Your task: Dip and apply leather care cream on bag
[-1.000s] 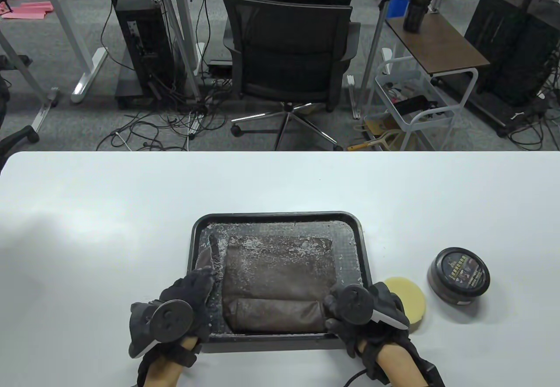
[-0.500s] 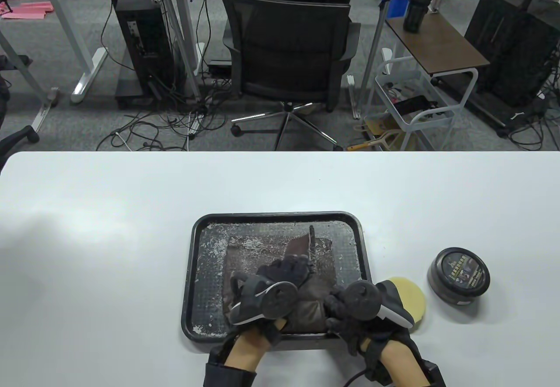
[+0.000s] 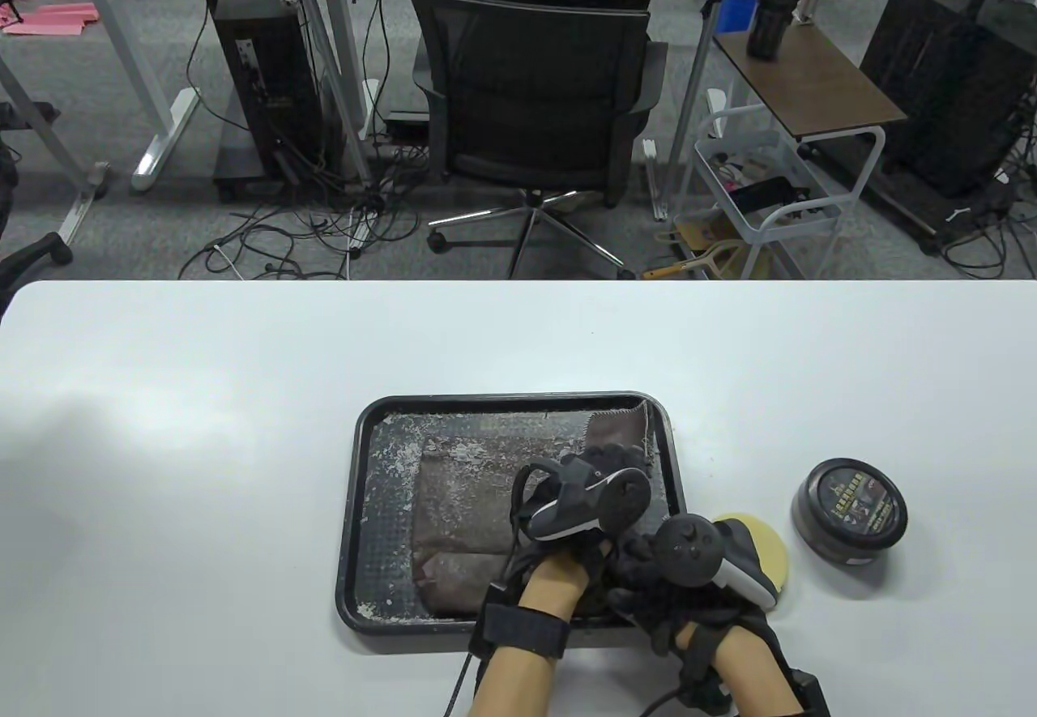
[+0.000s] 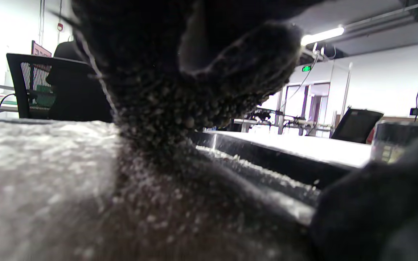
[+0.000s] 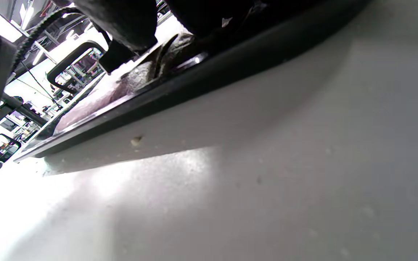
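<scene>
A brown leather bag (image 3: 462, 498), flecked with white flakes, lies in a black tray (image 3: 355, 506). My left hand (image 3: 606, 454) has crossed to the tray's right side and grips the bag's flap (image 3: 620, 428), which lies folded over against the far right rim. In the left wrist view my gloved fingers (image 4: 194, 90) press down on the flaky leather (image 4: 42, 188). My right hand (image 3: 628, 579) sits at the tray's near right corner, fingers over the rim (image 5: 194, 94); what they hold is hidden. A round yellow sponge (image 3: 770, 555) lies partly under that hand. The closed cream tin (image 3: 849, 511) stands to its right.
The white table (image 3: 202, 425) stretches to the left and behind the tray. An office chair (image 3: 535, 101) and a small trolley (image 3: 770, 182) stand beyond the far edge. The tin also shows in the left wrist view (image 4: 388, 141).
My left hand moved from the tray's left edge across to its right side, carrying the bag's flap over with it. The right hand barely moved.
</scene>
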